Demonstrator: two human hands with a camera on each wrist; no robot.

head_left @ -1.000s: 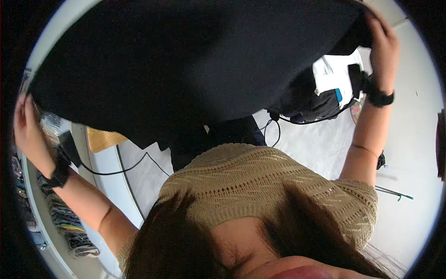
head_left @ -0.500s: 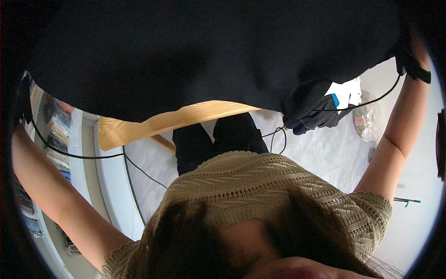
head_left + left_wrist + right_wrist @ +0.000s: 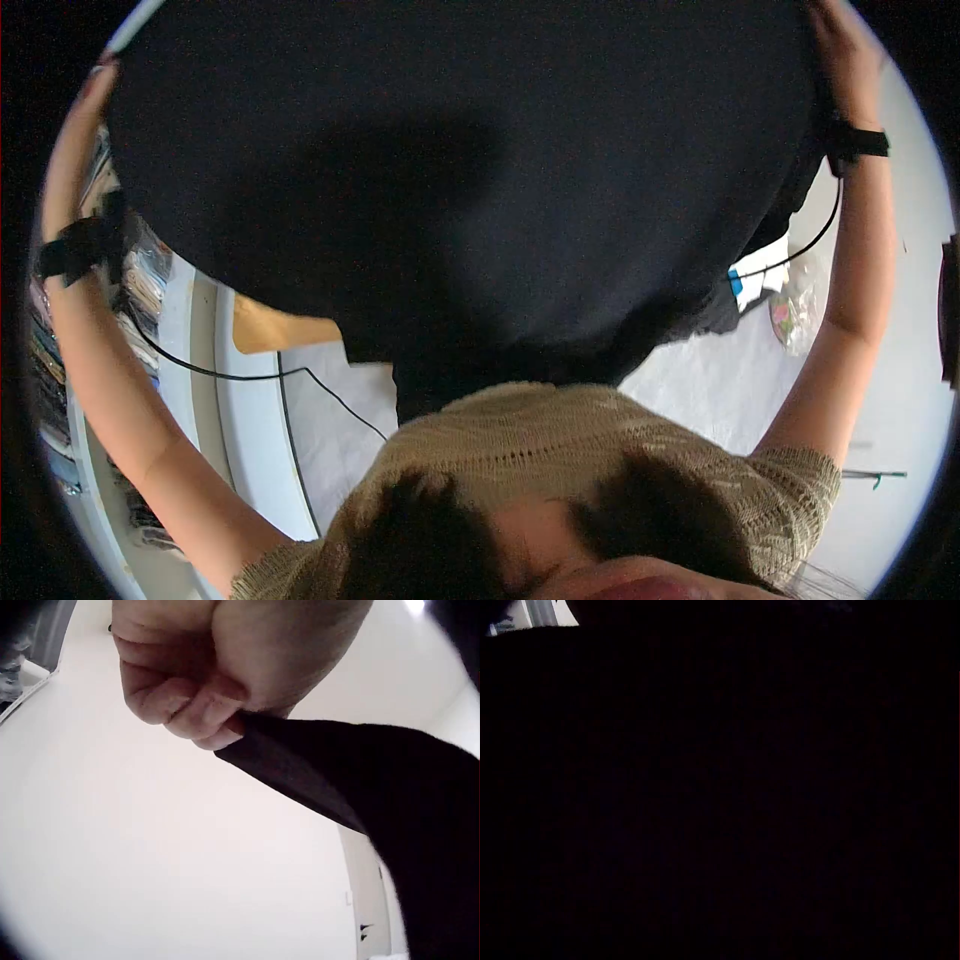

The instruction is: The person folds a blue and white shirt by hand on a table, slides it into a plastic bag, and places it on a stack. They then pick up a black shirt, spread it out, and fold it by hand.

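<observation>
A large black cloth (image 3: 460,180) is stretched wide in the air in front of me, covering most of the head view. My left hand (image 3: 202,712) pinches one corner of the black cloth (image 3: 360,787) between curled fingers, up at the far left (image 3: 95,85). My right hand (image 3: 845,55) holds the opposite corner at the upper right, fingers partly hidden behind the fabric. The right wrist view is almost wholly dark, filled by the cloth (image 3: 720,795).
A wooden table edge (image 3: 275,328) shows under the cloth at the left. Shelves with stacked folded items (image 3: 140,285) run along the left. A black cable (image 3: 250,376) hangs from my left wrist. A white and blue item (image 3: 755,275) and a clear bag (image 3: 790,315) lie on the floor at the right.
Both arms have risen and spread, lifting the black cloth higher and flatter. It now hides the dark pile and most of the wooden table seen before.
</observation>
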